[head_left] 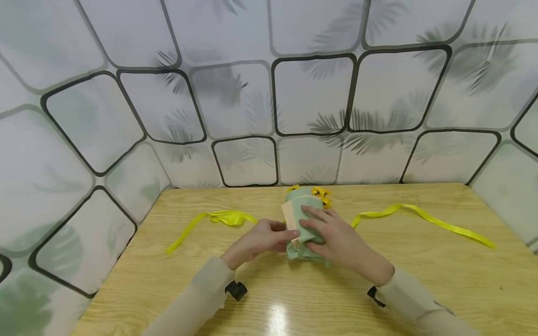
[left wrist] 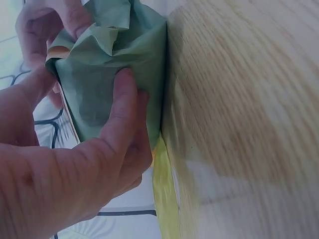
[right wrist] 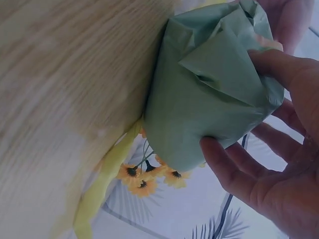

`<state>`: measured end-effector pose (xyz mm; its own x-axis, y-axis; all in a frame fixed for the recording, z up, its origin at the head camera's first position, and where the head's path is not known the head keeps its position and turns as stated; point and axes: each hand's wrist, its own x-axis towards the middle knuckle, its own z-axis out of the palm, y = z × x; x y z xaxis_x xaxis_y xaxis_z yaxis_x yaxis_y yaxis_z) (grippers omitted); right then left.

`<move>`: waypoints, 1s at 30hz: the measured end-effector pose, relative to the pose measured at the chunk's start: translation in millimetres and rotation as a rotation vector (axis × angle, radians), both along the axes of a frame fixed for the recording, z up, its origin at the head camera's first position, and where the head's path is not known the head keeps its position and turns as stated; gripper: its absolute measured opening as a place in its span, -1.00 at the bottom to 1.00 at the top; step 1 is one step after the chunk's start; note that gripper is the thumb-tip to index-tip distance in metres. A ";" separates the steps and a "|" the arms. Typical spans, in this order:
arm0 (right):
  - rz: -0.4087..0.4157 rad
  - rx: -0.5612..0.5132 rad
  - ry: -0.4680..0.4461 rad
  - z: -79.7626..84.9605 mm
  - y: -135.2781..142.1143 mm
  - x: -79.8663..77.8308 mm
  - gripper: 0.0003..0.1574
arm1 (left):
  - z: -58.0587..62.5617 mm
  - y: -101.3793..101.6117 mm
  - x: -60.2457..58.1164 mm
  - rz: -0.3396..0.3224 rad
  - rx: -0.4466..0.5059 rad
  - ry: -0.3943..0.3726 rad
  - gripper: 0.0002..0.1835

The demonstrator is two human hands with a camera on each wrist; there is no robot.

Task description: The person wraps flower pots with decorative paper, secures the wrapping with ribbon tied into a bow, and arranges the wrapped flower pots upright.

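Observation:
A bouquet wrapped in pale green paper (head_left: 306,204) lies on the table, its yellow flowers (head_left: 321,192) poking out at the far end. One strip of the paper shows a cream side (head_left: 289,215). My left hand (head_left: 261,239) grips the wrapper's left edge near its bottom, thumb on top. From the right, my right hand (head_left: 339,239) holds the wrapper with fingers spread and bent over it. The right wrist view shows creased, folded paper (right wrist: 214,64) at the near end, with dark-centred flowers (right wrist: 144,186) beyond.
A yellow ribbon passes by the bouquet, its left length (head_left: 229,217) bunched and its right length (head_left: 445,225) trailing toward the table's right side. The wooden table (head_left: 168,289) ends at a patterned curtain (head_left: 311,98) behind and at both sides.

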<state>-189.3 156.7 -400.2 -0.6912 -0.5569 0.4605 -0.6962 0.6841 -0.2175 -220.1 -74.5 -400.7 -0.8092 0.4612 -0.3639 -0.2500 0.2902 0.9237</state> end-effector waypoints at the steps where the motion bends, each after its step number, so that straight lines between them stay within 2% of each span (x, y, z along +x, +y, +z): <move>1: 0.001 0.001 -0.002 0.3 -0.7 -0.6 -0.41 | 0.4 0.1 -0.2 0.002 0.001 -0.005 -0.23; 5: 0.000 0.002 0.010 2.8 -4.1 -2.1 -0.45 | 0.2 -1.9 -2.2 -0.012 -0.011 -0.005 -0.28; 9: -0.008 0.009 0.035 4.9 -6.2 -1.8 -0.50 | 4.8 -12.1 -5.1 -0.069 -0.045 0.032 -0.24; 11: -0.017 0.009 0.037 5.3 -6.3 -1.3 -0.51 | 11.6 -22.9 -7.8 -0.080 -0.084 0.084 -0.26; 13: -0.020 0.010 0.041 5.3 -6.0 -0.9 -0.51 | 21.8 -40.0 -10.9 -0.059 -0.154 0.169 -0.34; 15: -0.020 0.006 0.040 5.3 -5.9 -0.9 -0.52 | 30.4 -62.1 -15.9 -0.006 -0.268 0.281 -0.46; 17: -0.015 0.004 0.037 5.1 -5.9 -1.1 -0.52 | 37.4 -88.0 -19.9 0.035 -0.442 0.402 -0.57; 20: -0.009 0.002 0.025 5.2 -6.8 -1.9 -0.53 | 41.9 -125.8 -23.1 0.085 -0.711 0.494 -0.62; 22: -0.010 0.003 0.017 5.6 -7.4 -2.0 -0.54 | 42.6 -147.2 -21.9 0.101 -0.847 0.498 -0.60; 26: -0.020 0.009 -0.001 6.8 -7.6 -1.9 -0.55 | 40.1 -176.0 -17.1 0.127 -0.977 0.424 -0.48; 30: -0.021 0.011 -0.004 7.0 -6.6 -1.5 -0.55 | 37.2 -185.4 -12.0 0.064 -1.064 0.316 -0.43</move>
<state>-190.8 150.1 -393.1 -0.7046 -0.5475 0.4514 -0.6808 0.7009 -0.2125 -232.1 -259.9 -363.5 -0.9466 -0.0099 -0.3224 -0.0904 0.9676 0.2357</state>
